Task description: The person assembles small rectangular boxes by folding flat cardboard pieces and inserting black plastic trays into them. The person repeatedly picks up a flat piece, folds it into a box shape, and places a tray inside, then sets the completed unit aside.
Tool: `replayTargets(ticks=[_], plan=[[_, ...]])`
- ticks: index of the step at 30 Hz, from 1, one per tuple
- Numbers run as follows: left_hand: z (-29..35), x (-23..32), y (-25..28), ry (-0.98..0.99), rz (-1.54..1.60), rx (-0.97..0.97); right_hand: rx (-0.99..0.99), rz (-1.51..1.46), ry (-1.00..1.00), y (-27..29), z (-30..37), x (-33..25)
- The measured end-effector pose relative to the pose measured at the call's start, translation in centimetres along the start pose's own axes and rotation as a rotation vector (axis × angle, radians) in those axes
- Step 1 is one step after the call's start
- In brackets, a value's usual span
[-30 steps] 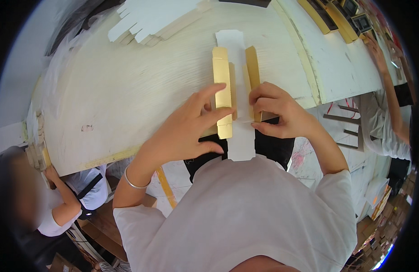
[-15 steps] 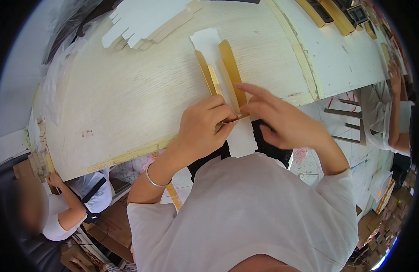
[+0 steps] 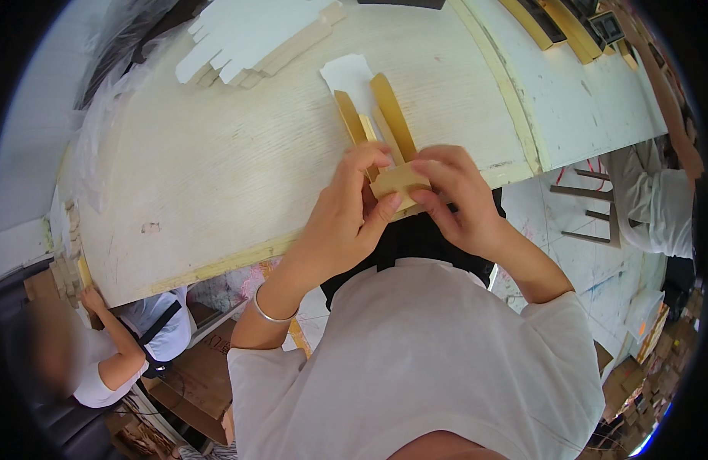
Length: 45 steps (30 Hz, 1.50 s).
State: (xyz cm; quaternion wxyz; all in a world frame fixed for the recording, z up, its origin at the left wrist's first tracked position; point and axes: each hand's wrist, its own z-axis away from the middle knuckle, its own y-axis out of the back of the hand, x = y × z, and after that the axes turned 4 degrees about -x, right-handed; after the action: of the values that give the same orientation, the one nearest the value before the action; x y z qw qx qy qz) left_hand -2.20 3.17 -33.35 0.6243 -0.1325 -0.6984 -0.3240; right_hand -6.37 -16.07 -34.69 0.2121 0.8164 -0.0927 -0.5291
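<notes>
A long cardboard box (image 3: 395, 116), gold outside and white inside, lies partly folded at the table's near edge. Its two long side walls stand up, and a white flap extends flat at the far end. The near end panel is folded up, gold face toward me. My left hand (image 3: 345, 198) grips the left corner of this end, thumb on the gold panel and fingers behind it. My right hand (image 3: 463, 198) pinches the right corner, its thumb against the panel and its fingers slightly blurred over the top. The fingertips inside the box are partly hidden.
A stack of flat white card blanks (image 3: 254, 38) lies at the far left of the table (image 3: 216, 176). Gold boxes with dark inserts (image 3: 584, 34) are at the far right. One co-worker (image 3: 116, 353) sits at the left, another (image 3: 660, 192) at the right, near a stool (image 3: 588, 215).
The near flap, which hung down white toward me, is now folded up, showing gold. My right hand has closed from spread fingers onto the box's right corner.
</notes>
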Motion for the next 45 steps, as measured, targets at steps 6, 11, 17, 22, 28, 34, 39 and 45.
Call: replayTargets(ticks=[6, 11, 17, 22, 28, 34, 39, 45], plan=[[1.0, -0.3, -1.9, -0.285, -0.524, 0.151, -0.122, 0.613, 0.300, 0.2, 0.1, -0.2], [0.8, -0.4, -1.4, -0.249, -0.675, 0.070, -0.450, 0.553, 0.032, 0.5, -0.8, -1.2], [-0.9, 1.7, 3.9, -0.311, -0.783, -0.271, -0.273, 0.577, 0.112, 4.9, -3.1, 0.3], [-1.7, 3.8, 1.6, -0.383, -1.175, 0.100, -0.163, 0.490, 0.181, 0.9, -2.2, -0.5], [-0.7, 0.7, 4.2, -0.320, -0.987, -0.129, -0.221, 0.472, 0.154, 6.1, -3.3, -0.9], [-1.5, 1.1, 3.9, -0.389, -0.735, -0.274, -0.497, 0.441, 0.351, 5.5, -2.7, 1.2], [0.1, -0.1, 2.9, -0.327, -0.593, -0.227, -0.524, 0.331, 0.333, 5.2, -2.9, 1.5], [0.4, -1.3, 0.3, -0.369, -0.513, 0.004, -0.453, 0.268, 0.212, 2.4, -2.6, 0.7]])
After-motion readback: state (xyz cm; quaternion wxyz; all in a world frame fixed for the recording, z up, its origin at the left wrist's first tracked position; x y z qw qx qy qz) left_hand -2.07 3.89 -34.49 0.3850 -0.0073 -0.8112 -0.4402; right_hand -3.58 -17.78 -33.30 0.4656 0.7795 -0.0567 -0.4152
